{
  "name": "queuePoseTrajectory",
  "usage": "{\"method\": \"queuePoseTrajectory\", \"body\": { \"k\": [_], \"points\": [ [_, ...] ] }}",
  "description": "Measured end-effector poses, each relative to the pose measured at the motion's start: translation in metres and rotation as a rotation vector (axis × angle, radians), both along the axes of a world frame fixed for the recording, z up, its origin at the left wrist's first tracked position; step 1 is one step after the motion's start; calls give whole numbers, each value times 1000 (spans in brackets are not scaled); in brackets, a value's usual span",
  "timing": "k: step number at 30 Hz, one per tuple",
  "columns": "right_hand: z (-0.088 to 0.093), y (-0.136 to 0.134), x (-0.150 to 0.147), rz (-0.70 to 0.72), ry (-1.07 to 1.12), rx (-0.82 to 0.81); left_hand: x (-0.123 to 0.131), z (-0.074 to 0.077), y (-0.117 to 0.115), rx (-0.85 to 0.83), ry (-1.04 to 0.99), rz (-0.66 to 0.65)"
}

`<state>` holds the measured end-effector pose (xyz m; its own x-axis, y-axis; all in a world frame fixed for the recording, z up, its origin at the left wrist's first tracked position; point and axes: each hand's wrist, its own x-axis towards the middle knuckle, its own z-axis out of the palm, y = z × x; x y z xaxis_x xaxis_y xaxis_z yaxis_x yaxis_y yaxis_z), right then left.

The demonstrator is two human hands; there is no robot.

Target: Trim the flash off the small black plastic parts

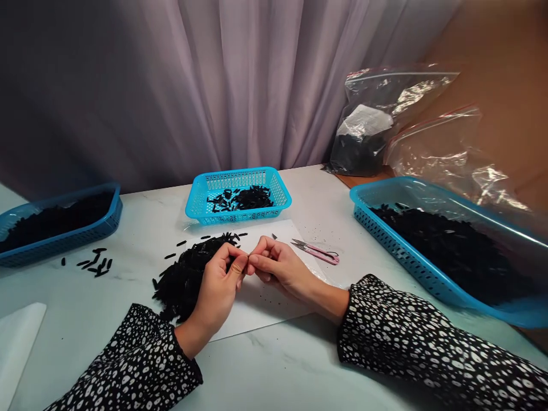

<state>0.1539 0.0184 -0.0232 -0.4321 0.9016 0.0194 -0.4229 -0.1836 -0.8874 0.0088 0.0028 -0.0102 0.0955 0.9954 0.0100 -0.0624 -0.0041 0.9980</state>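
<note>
The pile of black pieces (182, 285) lay on a white sheet (265, 308), at about 9 o'clock from the point where the two hands met. The left hand (220, 279) was just beside this pile, with its thumb and forefinger pinched together. The right hand (278, 265) came from 4 o'clock and was pinched also, so that the fingertips of both hands touched each other. Whether a small piece was grasped between these fingertips, one cannot tell; it was too small to see.

Near the right hand, at 3 o'clock, there lay pink snips (319, 252), partly on the sheet. At 12 o'clock stood a light blue basket (240, 218), which contained more black pieces, gathered mostly in its right half. Farther toward 9 o'clock, several loose black pieces (101, 266) were scattered on the pale surface (274, 359), and behind them was a darker blue basket (85, 230) with a dark heap in it. At 3 o'clock, well apart from the hands, a large blue basket (391, 245) held a wide black heap. Toward 2 o'clock stood a clear bag (359, 151) with dark contents, and a grey curtain (257, 85) hung at 12 o'clock.
</note>
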Motion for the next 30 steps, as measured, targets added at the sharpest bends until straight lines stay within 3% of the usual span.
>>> {"method": "queuePoseTrajectory", "body": {
  "k": [3, 7, 9, 11, 13, 16, 19, 22, 26, 30],
  "points": [
    [13, 14, 17, -190, -195, 209, -1, 5, 4, -158, -90, 19],
    [46, 24, 88, -727, -573, 454, -5, 12, 11, -290, -212, 31],
    [58, 16, 133, -1040, -828, 454, -6, 13, 14, -288, -222, 28],
    [64, 2, 172, -1202, -1115, 297, -6, 11, 16, -274, -219, 38],
    [66, -10, 195, -1212, -1300, 154, -5, 8, 17, -271, -212, 60],
    [68, -12, 194, -1173, -1316, 188, -5, 6, 16, -261, -188, 73],
    [77, 12, 156, -1012, -1170, 383, -6, 6, 12, -234, -183, 31],
    [84, 59, 100, -769, -1038, 536, -8, 6, 10, -216, -199, -11],
    [81, 122, 37, -613, -936, 571, -9, 3, 9, -200, -185, -23],
    [67, 141, 16, -466, -859, 590, -8, 0, 9, -186, -224, -13]
  ]
}}
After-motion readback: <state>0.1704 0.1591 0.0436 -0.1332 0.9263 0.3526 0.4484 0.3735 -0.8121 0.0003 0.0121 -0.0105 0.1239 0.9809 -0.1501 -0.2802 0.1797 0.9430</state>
